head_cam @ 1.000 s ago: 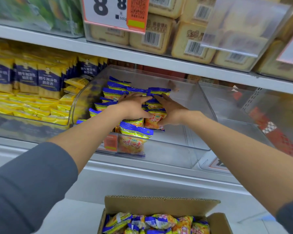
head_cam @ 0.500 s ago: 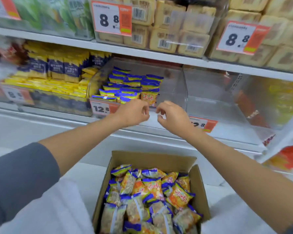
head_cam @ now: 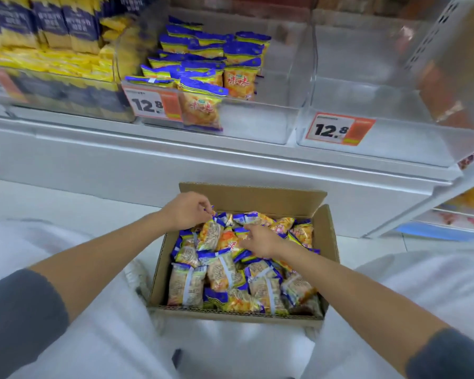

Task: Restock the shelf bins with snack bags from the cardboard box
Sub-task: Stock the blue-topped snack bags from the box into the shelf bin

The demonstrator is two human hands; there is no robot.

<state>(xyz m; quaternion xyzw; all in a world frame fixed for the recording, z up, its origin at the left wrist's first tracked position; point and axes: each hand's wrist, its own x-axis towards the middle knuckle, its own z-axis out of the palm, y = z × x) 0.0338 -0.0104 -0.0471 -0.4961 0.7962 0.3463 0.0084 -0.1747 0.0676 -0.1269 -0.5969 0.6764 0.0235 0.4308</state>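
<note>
An open cardboard box (head_cam: 255, 196) sits on the floor between my knees, filled with several blue-and-orange snack bags (head_cam: 222, 274). My left hand (head_cam: 188, 210) pinches the top edge of one snack bag (head_cam: 210, 233) at the box's far left. My right hand (head_cam: 257, 239) reaches into the pile, fingers spread and touching the bags; whether it grips one I cannot tell. Above, a clear shelf bin (head_cam: 255, 124) holds several of the same bags (head_cam: 203, 105) on its left side.
A second clear bin (head_cam: 389, 105) to the right holds nothing. Price tags reading 12.8 (head_cam: 337, 129) hang on the bin fronts. Yellow-and-navy packets (head_cam: 52, 50) fill the bin at left. The white shelf base (head_cam: 203, 160) runs behind the box.
Both hands came down from the shelf bin into the cardboard box. The view tilted down, and my left hand took hold of a bag's edge.
</note>
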